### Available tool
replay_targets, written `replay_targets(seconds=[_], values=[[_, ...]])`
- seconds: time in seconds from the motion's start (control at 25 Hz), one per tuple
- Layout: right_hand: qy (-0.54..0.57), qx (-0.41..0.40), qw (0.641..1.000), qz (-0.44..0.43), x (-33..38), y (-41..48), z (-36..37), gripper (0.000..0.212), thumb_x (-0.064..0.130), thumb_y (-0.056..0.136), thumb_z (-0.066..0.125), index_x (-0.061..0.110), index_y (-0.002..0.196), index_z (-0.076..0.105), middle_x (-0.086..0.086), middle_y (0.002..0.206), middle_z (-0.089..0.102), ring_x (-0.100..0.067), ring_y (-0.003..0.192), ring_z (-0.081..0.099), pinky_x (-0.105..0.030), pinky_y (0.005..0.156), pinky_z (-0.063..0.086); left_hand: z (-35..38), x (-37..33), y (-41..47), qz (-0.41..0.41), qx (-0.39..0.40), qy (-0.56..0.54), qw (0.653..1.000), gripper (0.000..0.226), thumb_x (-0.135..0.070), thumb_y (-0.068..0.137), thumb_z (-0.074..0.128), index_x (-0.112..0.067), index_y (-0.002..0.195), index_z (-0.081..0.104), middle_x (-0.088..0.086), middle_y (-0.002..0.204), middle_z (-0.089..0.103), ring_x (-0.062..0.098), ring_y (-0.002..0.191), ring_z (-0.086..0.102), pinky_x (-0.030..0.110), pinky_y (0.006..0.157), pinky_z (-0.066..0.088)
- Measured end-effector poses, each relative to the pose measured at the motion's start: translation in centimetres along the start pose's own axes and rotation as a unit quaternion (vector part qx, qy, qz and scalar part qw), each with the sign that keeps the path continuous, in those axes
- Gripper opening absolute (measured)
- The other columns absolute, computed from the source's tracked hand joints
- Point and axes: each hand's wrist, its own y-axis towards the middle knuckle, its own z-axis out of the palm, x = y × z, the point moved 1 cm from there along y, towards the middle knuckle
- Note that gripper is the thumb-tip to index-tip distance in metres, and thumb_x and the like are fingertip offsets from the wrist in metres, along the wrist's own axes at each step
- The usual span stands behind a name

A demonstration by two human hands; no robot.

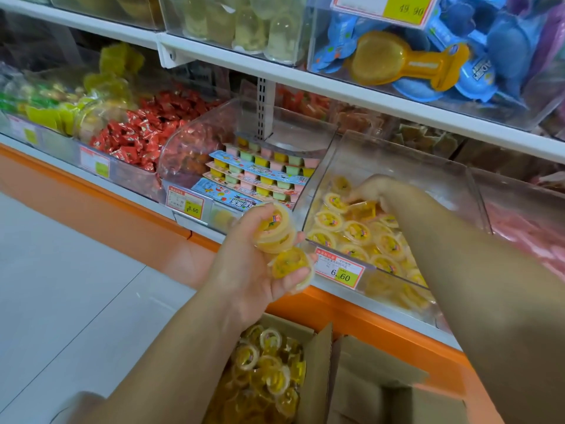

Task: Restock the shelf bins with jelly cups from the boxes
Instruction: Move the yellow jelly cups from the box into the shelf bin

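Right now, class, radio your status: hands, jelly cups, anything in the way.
Left hand holds several jelly cups. Right hand in bin among cups, grip unclear. Nothing blocks bin.

Both your arms are out, left hand loaded, right hand reaching further up.
Your left hand (244, 264) sits at frame centre, palm turned up, fingers and thumb curled round a few cups (275, 237); its bare forearm runs down to the lower left. Your right arm enters from the lower right edge and stretches up-left. Your right hand (374, 189), right of centre, has knuckles up and fingers pointing down; its grip is too blurred to tell.
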Motion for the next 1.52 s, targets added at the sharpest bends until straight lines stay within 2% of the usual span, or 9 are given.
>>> replay_targets(seconds=[0.08,0.16,0.28,0.48,0.8,0.96,1.16,1.28,1.52], values=[[0.088,-0.07,0.993,-0.026,-0.7,0.0,-0.9,0.019,0.023,0.093,0.061,0.01,0.08,0.06,-0.005,0.072,0.068,-0.015,0.044,0.062,-0.03,0.04,0.052,0.0,0.1,0.1,-0.004,0.003,-0.005,1.0,0.056,-0.049,0.086,0.066,-0.024,0.135,0.055,0.011,0.114,0.073,0.038,0.094,0.073,0.028,0.044,0.056],[0.155,-0.196,0.965,-0.076,-1.6,0.5,-2.2,0.015,0.021,0.088,0.066,0.007,0.091,0.066,-0.009,0.098,0.068,-0.023,0.07,0.066,-0.036,0.057,0.055,-0.1,0.1,0.2,-0.013,0.004,-0.006,1.0,0.054,-0.049,0.085,0.066,-0.025,0.132,0.057,0.011,0.114,0.073,0.04,0.096,0.072,0.028,0.044,0.056],[0.149,-0.29,0.934,-0.144,-2.6,0.5,-1.8,0.022,0.017,0.093,0.058,0.006,0.11,0.066,-0.011,0.118,0.066,-0.025,0.101,0.061,-0.023,0.071,0.046,-0.2,0.0,0.2,-0.018,0.01,-0.011,1.0,0.042,-0.049,0.086,0.065,-0.025,0.12,0.063,0.011,0.114,0.072,0.04,0.098,0.072,0.028,0.043,0.056],[0.07,-0.256,0.947,-0.179,-4.1,1.2,1.8,0.021,0.019,0.099,0.049,0.016,0.117,0.059,-0.004,0.115,0.062,-0.022,0.097,0.058,-0.021,0.071,0.039,-0.2,0.1,-0.1,-0.017,0.02,-0.012,1.0,0.038,-0.049,0.085,0.066,-0.023,0.113,0.066,0.011,0.115,0.072,0.04,0.099,0.071,0.028,0.045,0.057],[0.062,-0.187,0.968,-0.157,-4.7,0.3,0.5,0.028,0.016,0.086,0.071,0.011,0.113,0.065,-0.005,0.1,0.064,-0.018,0.087,0.057,-0.031,0.08,0.049,-0.2,-0.2,-0.6,-0.019,0.034,0.0,0.999,0.039,-0.048,0.087,0.065,-0.022,0.116,0.065,0.014,0.12,0.071,0.039,0.099,0.072,0.03,0.048,0.059],[0.007,-0.248,0.936,-0.249,-3.3,-3.9,0.6,0.012,0.024,0.092,0.062,0.018,0.101,0.069,0.0,0.108,0.068,-0.018,0.101,0.062,-0.027,0.087,0.045,0.1,-0.1,-1.0,-0.032,0.048,0.04,0.998,0.054,-0.051,0.085,0.065,-0.018,0.128,0.059,0.013,0.118,0.071,0.037,0.101,0.071,0.03,0.049,0.06],[-0.001,0.101,0.902,-0.419,-2.0,-14.9,3.7,0.028,0.05,0.085,0.06,0.037,0.108,0.068,0.013,0.111,0.07,-0.006,0.106,0.063,-0.025,0.093,0.05,1.0,0.1,-1.3,-0.068,0.092,0.124,0.986,0.056,-0.068,0.089,0.05,-0.02,0.108,0.07,0.007,0.098,0.068,0.037,0.101,0.072,0.029,0.045,0.058],[-0.006,0.088,0.907,-0.412,-2.3,-16.6,4.5,0.042,0.071,0.076,0.058,0.039,0.099,0.073,0.012,0.104,0.072,-0.006,0.101,0.064,-0.037,0.097,0.047,1.6,0.2,-1.6,-0.058,0.089,0.164,0.981,0.069,-0.077,0.085,0.042,-0.019,0.109,0.072,0.005,0.093,0.069,0.037,0.1,0.072,0.029,0.044,0.058],[0.218,0.0,0.919,-0.329,-2.9,-13.7,1.9,0.005,0.005,0.083,0.069,0.01,0.084,0.07,0.002,0.066,0.069,-0.011,0.061,0.058,-0.019,0.056,0.052,1.4,0.3,-1.5,-0.046,0.068,0.164,0.983,0.075,-0.078,0.082,0.046,-0.014,0.112,0.07,0.008,0.101,0.069,0.035,0.1,0.072,0.03,0.044,0.057]])
